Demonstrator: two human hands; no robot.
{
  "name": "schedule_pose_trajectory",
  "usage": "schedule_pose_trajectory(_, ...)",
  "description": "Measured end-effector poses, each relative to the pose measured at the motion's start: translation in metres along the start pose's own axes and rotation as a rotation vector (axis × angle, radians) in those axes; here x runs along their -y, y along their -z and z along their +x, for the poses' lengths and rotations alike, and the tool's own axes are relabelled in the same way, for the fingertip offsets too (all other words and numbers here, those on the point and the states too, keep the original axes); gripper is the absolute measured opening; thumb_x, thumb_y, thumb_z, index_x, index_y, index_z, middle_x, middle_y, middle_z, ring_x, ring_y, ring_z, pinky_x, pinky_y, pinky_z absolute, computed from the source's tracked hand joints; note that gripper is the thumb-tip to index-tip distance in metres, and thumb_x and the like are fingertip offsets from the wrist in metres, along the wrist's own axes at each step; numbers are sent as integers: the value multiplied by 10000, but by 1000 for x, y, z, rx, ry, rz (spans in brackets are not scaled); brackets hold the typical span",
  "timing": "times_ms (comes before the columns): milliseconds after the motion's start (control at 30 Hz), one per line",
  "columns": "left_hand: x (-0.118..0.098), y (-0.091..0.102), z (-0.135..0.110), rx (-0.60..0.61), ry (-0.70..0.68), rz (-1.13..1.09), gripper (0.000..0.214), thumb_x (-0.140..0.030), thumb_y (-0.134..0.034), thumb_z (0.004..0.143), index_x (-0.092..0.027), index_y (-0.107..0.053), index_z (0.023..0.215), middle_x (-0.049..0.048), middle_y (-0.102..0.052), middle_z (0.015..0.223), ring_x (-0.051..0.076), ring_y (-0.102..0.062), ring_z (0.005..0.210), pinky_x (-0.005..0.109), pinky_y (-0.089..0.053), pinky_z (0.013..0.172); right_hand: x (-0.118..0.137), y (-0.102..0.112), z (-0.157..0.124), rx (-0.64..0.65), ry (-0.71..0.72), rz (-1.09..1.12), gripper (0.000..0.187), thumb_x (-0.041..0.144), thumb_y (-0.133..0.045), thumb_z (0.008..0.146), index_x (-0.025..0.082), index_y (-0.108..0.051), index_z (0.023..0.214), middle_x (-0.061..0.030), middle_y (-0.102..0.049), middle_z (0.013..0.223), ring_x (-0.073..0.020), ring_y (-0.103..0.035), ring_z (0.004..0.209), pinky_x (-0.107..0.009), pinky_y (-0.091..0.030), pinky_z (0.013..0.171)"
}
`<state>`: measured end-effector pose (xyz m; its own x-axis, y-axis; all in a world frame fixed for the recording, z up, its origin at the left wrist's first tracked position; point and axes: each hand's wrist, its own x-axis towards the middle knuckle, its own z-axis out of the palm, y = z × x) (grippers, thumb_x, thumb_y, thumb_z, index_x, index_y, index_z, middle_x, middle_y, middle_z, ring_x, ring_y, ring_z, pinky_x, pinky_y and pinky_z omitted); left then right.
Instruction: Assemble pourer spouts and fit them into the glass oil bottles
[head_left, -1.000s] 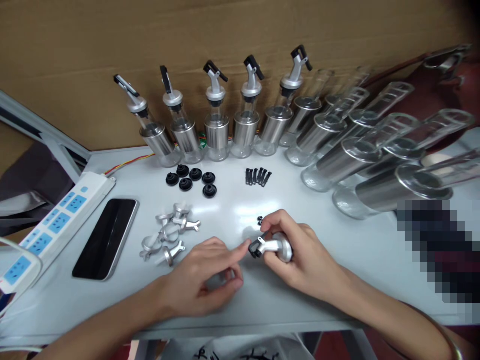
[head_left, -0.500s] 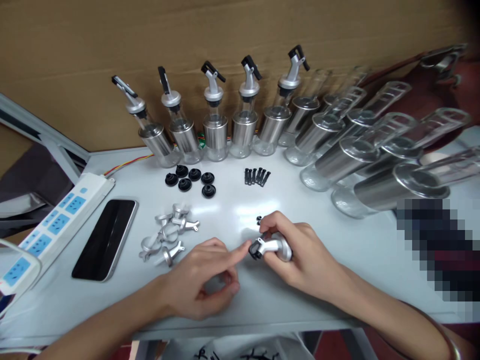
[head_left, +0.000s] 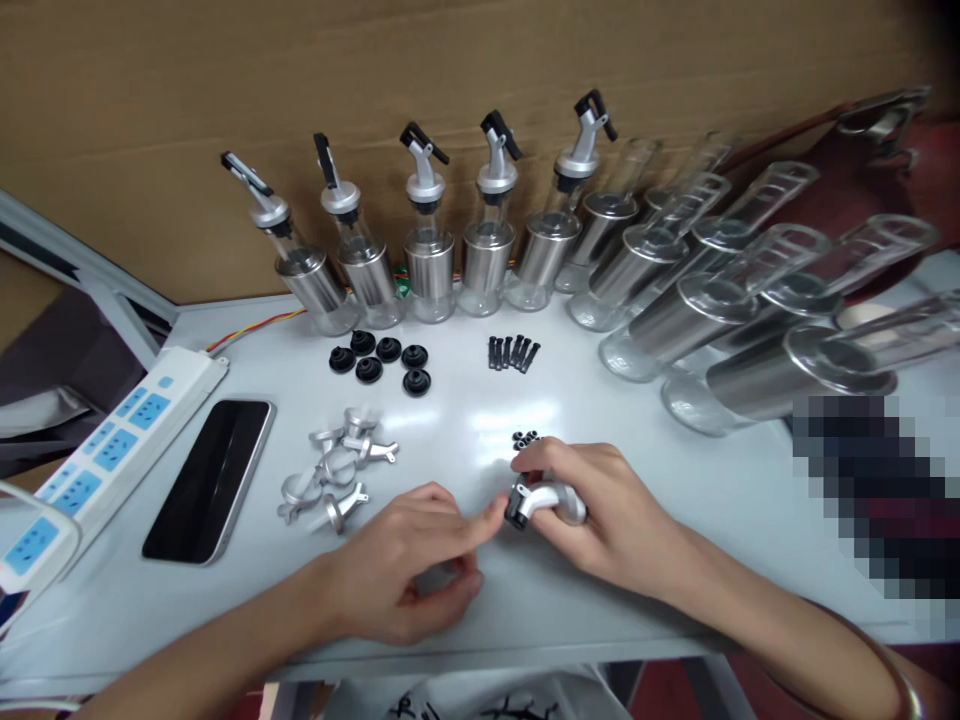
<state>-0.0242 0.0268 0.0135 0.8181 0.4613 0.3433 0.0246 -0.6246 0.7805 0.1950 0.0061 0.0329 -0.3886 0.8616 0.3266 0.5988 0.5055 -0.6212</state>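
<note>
My right hand (head_left: pixel 607 510) is closed around a silver bottle pourer (head_left: pixel 551 497) with a black lever end (head_left: pixel 517 507) that points left. My left hand (head_left: pixel 409 560) holds nothing; its index finger reaches out to the black end and seems to touch it, while the thumb stands apart below. Just behind the right hand's fingers lie several small black rings (head_left: pixel 523 438), partly covered by that hand. Loose silver pourer spouts (head_left: pixel 341 465) lie in a pile left of my left hand.
Black stoppers (head_left: pixel 388 350) and black levers (head_left: pixel 514 353) lie farther back. Bottles with pourers (head_left: pixel 429 260) line the cardboard wall; open-necked bottles (head_left: pixel 690 310) stand at right. A phone (head_left: pixel 210 480) and a power strip (head_left: pixel 112 450) lie at left. Below the table edge is a bag (head_left: pixel 465 690).
The pourer has turned slightly in my right hand, and its black lever end sits differently. My left index finger has shifted a little right with it. More of the small black rings shows.
</note>
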Motion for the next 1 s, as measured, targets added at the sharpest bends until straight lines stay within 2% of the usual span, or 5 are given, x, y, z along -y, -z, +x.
schedule_pose_trajectory(133, 2, -2, -1, -93, -13, 28, 613, -86, -464, 882, -166, -324, 1474, 8, -645, 672, 151, -535, 584, 344, -524, 690, 0, 0, 0, -42, 48, -74, 151, 131, -430, 788, 215, -450, 664, 52, -491, 503, -103, -443, 420, -219, -336, 454)
schedule_pose_trajectory(333, -1, -2, 0, 34, -12, 169, 553, -118, -452, 908, -144, -357, 1452, 16, -648, 671, 161, -561, 576, 350, -531, 699, -7, 0, -1, 79, 6, 15, 334, 109, -465, 804, 184, -605, 1098, -40, -751, 918, -142, -687, 658, -238, -502, 616)
schedule_pose_trajectory(433, -2, 1, 1, -62, -28, 267, 498, -123, -432, 930, -164, -406, 1425, 10, -651, 671, 157, -585, 568, 317, -518, 652, -7, -1, -1, 90, 31, 30, 209, 250, -599, 857, 186, -645, 1050, -60, -757, 916, -173, -716, 729, -253, -522, 657)
schedule_pose_trajectory(600, -7, 8, 4, -258, -44, 347, 369, -123, -446, 935, -183, -549, 1284, 34, -705, 715, 162, -634, 605, 289, -501, 631, 5, -2, 3, -53, 62, 35, 194, 361, -601, 877, 182, -623, 806, -25, -646, 643, -156, -624, 568, -240, -460, 532)
schedule_pose_trajectory(1000, -46, 30, 21, -425, 15, 228, 191, -225, -473, 977, -261, -620, 1094, -5, -704, 739, 153, -663, 670, 258, -507, 664, 12, 37, 33, -386, -176, 97, 253, 317, -597, 845, 224, -450, 1028, 45, -550, 651, -136, -538, 521, -229, -441, 478)
